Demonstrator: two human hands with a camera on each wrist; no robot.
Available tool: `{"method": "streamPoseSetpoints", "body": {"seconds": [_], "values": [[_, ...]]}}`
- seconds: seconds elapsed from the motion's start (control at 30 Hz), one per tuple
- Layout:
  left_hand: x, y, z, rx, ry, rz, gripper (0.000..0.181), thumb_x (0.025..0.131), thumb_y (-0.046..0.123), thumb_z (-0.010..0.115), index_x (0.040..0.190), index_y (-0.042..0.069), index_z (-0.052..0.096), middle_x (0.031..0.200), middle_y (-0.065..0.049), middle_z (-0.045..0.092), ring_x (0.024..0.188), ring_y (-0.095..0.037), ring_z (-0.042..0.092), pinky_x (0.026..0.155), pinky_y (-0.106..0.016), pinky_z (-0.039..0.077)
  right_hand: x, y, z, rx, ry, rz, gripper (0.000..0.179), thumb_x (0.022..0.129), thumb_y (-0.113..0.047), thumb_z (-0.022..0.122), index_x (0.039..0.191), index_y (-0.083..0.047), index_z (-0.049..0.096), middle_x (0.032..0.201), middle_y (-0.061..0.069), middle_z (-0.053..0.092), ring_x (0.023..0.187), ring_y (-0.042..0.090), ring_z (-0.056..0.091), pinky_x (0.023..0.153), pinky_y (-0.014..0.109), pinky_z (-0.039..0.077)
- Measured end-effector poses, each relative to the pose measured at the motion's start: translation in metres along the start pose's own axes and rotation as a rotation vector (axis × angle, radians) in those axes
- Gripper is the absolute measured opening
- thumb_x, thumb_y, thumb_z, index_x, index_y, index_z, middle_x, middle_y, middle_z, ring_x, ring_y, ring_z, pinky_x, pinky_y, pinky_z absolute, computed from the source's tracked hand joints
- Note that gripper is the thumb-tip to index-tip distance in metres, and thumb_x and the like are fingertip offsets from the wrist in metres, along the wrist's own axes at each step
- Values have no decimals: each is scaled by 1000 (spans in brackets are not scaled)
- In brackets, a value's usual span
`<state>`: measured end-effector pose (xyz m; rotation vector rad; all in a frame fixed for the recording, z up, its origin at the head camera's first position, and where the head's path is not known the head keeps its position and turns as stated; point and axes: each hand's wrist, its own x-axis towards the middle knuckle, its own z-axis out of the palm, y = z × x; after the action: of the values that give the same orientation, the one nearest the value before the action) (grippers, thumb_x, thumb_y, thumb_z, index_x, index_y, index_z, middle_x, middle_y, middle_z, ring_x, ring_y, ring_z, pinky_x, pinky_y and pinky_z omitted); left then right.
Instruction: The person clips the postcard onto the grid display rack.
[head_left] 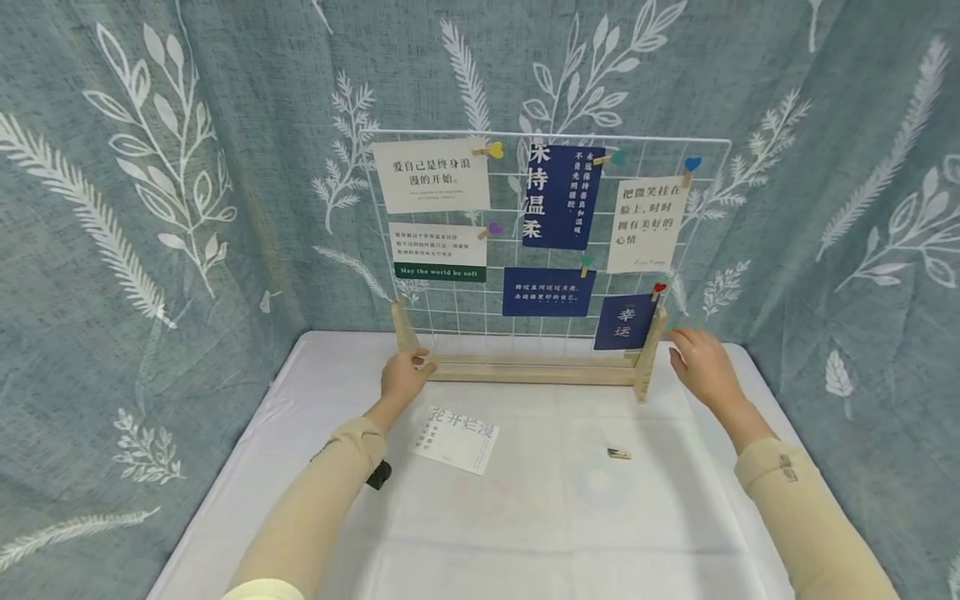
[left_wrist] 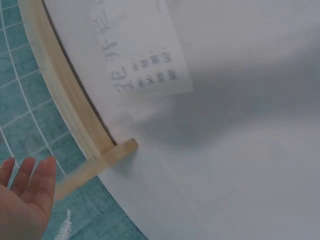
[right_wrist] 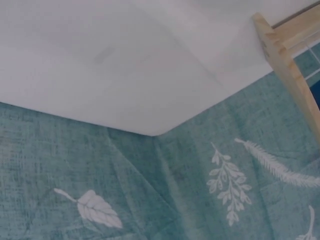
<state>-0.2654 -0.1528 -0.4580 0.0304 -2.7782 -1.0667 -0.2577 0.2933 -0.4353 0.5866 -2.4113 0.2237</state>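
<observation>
A white wire grid (head_left: 660,137) stands upright in a wooden base (head_left: 525,374), with several cards clipped on it by small heart-topped clothespins. At the base's left end is my left hand (head_left: 405,375), right by the wooden foot; in the left wrist view its fingers (left_wrist: 47,175) look extended beside that foot. My right hand (head_left: 705,367) is just right of the right wooden upright (head_left: 649,354), its fingers loosely bent and holding nothing. The right wrist view shows this upright (right_wrist: 285,70) but not the hand. A blue card (head_left: 624,322) with a red heart clothespin (head_left: 659,289) hangs closest to the right hand.
A loose white card (head_left: 457,442) lies on the white tabletop (head_left: 540,517) in front of the stand. Farther right lies a small wooden clothespin (head_left: 619,453). A black object (head_left: 379,475) sits beside the left forearm. Patterned green cloth (head_left: 255,167) surrounds the table.
</observation>
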Motion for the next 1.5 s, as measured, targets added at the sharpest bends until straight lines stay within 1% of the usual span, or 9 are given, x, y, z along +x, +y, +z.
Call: {"method": "streamPoseSetpoints", "body": {"seconds": [0.33, 0.77, 0.97, 1.03, 1.07, 1.17, 1.27, 1.3, 1.5], "values": [[-12, -21, -2, 0, -28, -54, 40, 90, 20, 62, 121, -4, 58, 114, -26, 64, 99, -39, 64, 80, -45, 54, -15, -6, 3, 29, -39, 25, 25, 77, 7, 66, 102, 9, 64, 96, 24, 65, 88, 40, 61, 74, 52, 50], [-36, -39, 4, 37, -76, -40, 45, 88, 17, 64, 124, -9, 53, 114, -29, 62, 102, -42, 62, 85, -48, 53, -42, -22, 17, 77, -58, 58, 26, 75, 7, 69, 100, 8, 64, 95, 22, 67, 87, 38, 63, 77, 51, 52], [-47, -55, 17, -12, -148, -45, 57, 86, 17, 67, 129, -13, 45, 123, -36, 52, 113, -49, 52, 92, -54, 48, -56, -30, 32, 115, -93, 62, 27, 75, 6, 70, 101, 7, 64, 96, 21, 67, 88, 37, 63, 77, 49, 53], [-49, -62, 23, -22, -151, -40, 61, 85, 21, 68, 129, -12, 44, 124, -37, 50, 112, -53, 49, 92, -57, 47, -60, -33, 37, 130, -108, 60, 27, 75, 5, 70, 102, 7, 64, 96, 20, 67, 88, 36, 63, 77, 48, 53], [-47, -75, 33, -18, -136, -7, 64, 86, 29, 68, 130, -10, 44, 123, -37, 50, 110, -54, 49, 88, -55, 49, -62, -35, 40, 136, -116, 60, 27, 76, 4, 70, 101, 6, 64, 96, 20, 67, 87, 36, 63, 77, 48, 53], [-50, -83, 42, 6, -149, -28, 75, 82, 40, 70, 132, -8, 42, 125, -37, 45, 110, -54, 44, 87, -56, 48, -66, -39, 47, 154, -158, 72, 25, 78, 1, 70, 102, 5, 65, 97, 20, 67, 89, 36, 64, 78, 48, 53], [-56, -80, 48, 60, -176, -99, 84, 77, 44, 74, 135, -6, 39, 129, -35, 41, 114, -53, 39, 90, -57, 45, -71, -44, 52, 178, -218, 115, 24, 80, -3, 69, 103, 4, 65, 100, 20, 67, 92, 36, 64, 82, 48, 52], [-62, -69, 43, 85, -205, -149, 86, 75, 41, 76, 136, -7, 38, 131, -35, 39, 118, -54, 37, 94, -61, 42, -73, -45, 53, 192, -242, 131, 24, 81, -4, 69, 103, 4, 65, 101, 20, 67, 94, 37, 63, 83, 49, 52], [-75, -59, 46, 236, -248, -216, 98, 70, 45, 79, 136, -12, 33, 129, -36, 37, 123, -58, 30, 99, -65, 35, -86, -54, 65, 299, -414, 174, 26, 85, -10, 67, 106, 4, 64, 107, 21, 66, 101, 40, 61, 89, 51, 49]]}}
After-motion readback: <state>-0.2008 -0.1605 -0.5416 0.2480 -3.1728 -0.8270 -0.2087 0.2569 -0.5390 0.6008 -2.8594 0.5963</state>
